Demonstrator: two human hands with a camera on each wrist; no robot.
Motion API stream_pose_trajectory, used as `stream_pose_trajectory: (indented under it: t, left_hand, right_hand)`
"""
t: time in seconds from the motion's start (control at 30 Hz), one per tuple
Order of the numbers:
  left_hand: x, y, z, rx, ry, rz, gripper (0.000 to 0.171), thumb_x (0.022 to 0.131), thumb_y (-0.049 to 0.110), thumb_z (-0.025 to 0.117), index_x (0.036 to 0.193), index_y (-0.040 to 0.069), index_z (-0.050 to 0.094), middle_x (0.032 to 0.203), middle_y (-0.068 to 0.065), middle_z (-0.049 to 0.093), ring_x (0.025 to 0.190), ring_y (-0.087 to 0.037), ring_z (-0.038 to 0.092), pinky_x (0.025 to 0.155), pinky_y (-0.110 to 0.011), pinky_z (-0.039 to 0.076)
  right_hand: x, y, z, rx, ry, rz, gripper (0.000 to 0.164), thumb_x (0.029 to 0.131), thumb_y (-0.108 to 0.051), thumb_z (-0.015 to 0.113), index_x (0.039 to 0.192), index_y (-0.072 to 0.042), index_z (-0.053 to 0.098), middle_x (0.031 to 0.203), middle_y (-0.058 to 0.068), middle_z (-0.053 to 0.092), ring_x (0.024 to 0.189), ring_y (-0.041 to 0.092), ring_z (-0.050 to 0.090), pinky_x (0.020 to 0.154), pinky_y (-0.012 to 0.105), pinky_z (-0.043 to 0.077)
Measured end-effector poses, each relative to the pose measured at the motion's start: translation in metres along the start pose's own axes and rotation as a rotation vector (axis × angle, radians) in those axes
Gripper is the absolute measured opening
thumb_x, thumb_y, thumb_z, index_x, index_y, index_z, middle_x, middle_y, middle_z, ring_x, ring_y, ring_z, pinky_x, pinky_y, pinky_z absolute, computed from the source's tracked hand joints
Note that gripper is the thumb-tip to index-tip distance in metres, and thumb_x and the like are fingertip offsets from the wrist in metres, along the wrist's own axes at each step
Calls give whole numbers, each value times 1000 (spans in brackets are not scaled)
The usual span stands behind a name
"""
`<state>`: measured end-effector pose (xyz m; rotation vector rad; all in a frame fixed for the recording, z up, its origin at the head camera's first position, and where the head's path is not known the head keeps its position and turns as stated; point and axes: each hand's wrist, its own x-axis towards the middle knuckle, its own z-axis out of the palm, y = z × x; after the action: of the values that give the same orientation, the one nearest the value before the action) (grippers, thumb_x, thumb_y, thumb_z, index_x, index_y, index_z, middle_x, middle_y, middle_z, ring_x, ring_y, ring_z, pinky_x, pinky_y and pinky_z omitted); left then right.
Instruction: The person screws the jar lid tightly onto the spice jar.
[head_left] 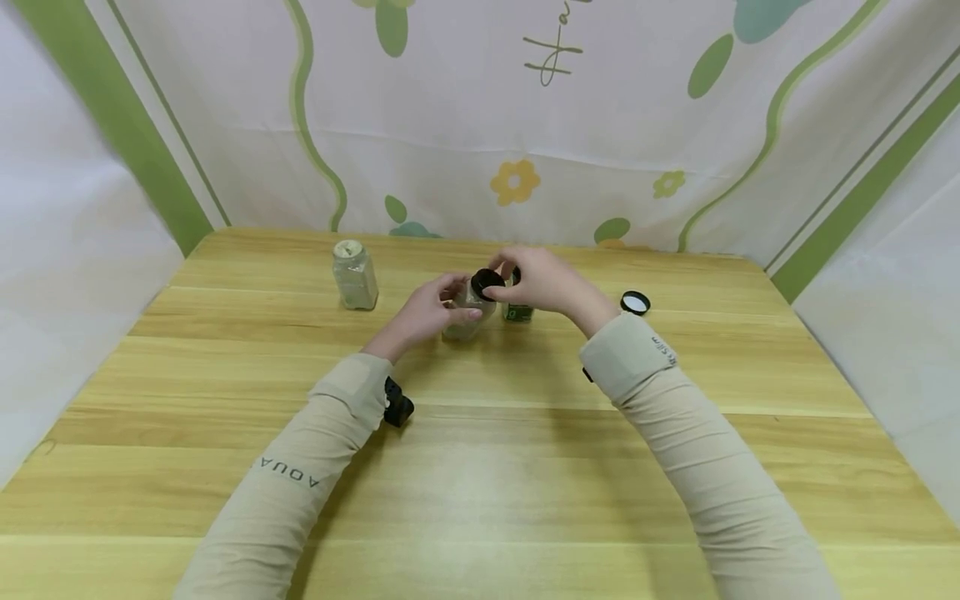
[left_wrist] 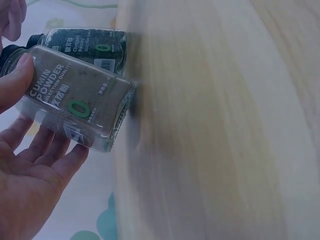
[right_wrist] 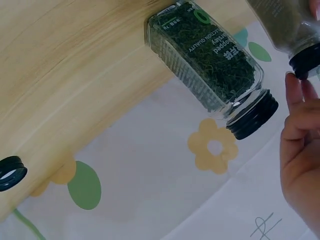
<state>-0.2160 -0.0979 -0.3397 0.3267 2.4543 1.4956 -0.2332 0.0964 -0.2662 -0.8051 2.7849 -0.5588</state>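
A clear square jar of cumin powder (left_wrist: 75,95) with a black lid (head_left: 487,285) is tilted in my left hand (head_left: 429,310), thumb on one side and fingers on the other. At its top, my right hand (head_left: 546,280) pinches the black lid between thumb and fingers. In the right wrist view, the fingertips of my right hand (right_wrist: 304,135) touch the lid's edge. Just beside the cumin jar stands a jar of chopped parsley (right_wrist: 207,60) with a black lid (right_wrist: 252,115), partly hidden by my right hand in the head view.
A lidless jar with pale contents (head_left: 356,279) stands at the back left of the wooden table (head_left: 480,500). A loose black lid (head_left: 635,302), white inside, lies to the right. Behind the table hangs a patterned white cloth (head_left: 435,108).
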Motion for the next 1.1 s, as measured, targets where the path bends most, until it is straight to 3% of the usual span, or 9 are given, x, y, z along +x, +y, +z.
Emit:
stream_pose_trajectory:
  t: [0.2, 0.33, 0.6, 0.73, 0.83, 0.97, 1.1]
  left_hand:
    - [1, 0, 0, 19, 0, 1, 63, 88, 26, 70, 142, 14, 42, 139, -11, 49, 133, -31, 44, 109, -49, 40]
    - [1, -1, -1, 29, -7, 3, 64, 88, 28, 70, 143, 14, 41, 138, -11, 50, 133, -30, 44, 108, -48, 41]
    - [1, -4, -3, 5, -22, 34, 66, 88, 27, 70, 145, 20, 36, 142, -11, 46, 134, -32, 43, 111, -48, 38]
    - [1, -3, -2, -3, -6, 42, 60, 89, 24, 69, 142, 17, 41, 143, -12, 46, 133, -33, 44, 111, -48, 38]
    - [0, -2, -2, 2, -3, 36, 59, 89, 23, 69, 141, 17, 41, 143, -11, 45, 133, -33, 44, 111, -47, 39]
    - [0, -1, -3, 11, -11, 21, 59, 90, 24, 68, 141, 17, 41, 143, -10, 44, 133, -33, 44, 111, -47, 39]
    - [1, 1, -2, 15, -21, 8, 58, 90, 24, 67, 141, 18, 41, 143, -10, 45, 134, -34, 43, 110, -48, 39]
  right_hand:
    - [-1, -1, 0, -39, -42, -75, 51, 91, -25, 63, 139, -12, 49, 137, 11, 53, 124, 28, 53, 101, 45, 46]
    - [-2, -2, -1, -43, -58, -97, 47, 92, -20, 62, 137, -12, 52, 143, 10, 50, 129, 29, 50, 104, 46, 44]
    - [0, -3, 0, -22, -37, -48, 46, 91, -23, 63, 135, -11, 53, 128, 11, 58, 116, 28, 57, 98, 45, 48]
    - [1, -6, 4, -41, 10, 21, 44, 92, -36, 61, 129, -10, 57, 118, 11, 61, 106, 28, 60, 90, 43, 50]
    - [-1, -7, 7, -65, 43, 53, 51, 91, -45, 60, 130, -11, 56, 125, 11, 58, 107, 28, 60, 89, 44, 52]
    - [-5, -5, 5, -68, 16, -29, 54, 91, -34, 62, 140, -15, 49, 138, 13, 48, 118, 33, 56, 95, 48, 50]
    - [-5, -2, 0, -34, -52, -103, 52, 91, -18, 61, 141, -15, 49, 140, 14, 49, 124, 33, 52, 100, 48, 46]
